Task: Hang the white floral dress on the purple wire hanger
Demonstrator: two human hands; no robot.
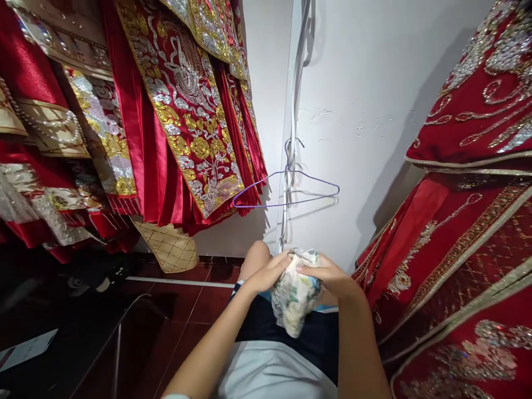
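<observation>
A crumpled, pale bundle (294, 305) with green, blue and yellowish patches sits above my lap; whether it is cloth or thin plastic I cannot make out. My left hand (269, 273) grips its upper left side, the thumb along the top edge. From the right, my right hand (332, 275) closes on the same bundle, its thumb pressed over the front. The other fingers of both hands are mostly hidden behind it. Beyond my hands, a purple wire hanger (286, 205) hangs against the wall with nothing on it.
Red embroidered garments (199, 127) hang at the left, and more beaded red garments (465, 221) hang close on the right. A white pole (292, 88) runs down the pale wall. At lower left stands a dark surface (62, 366) with a white card (27, 350).
</observation>
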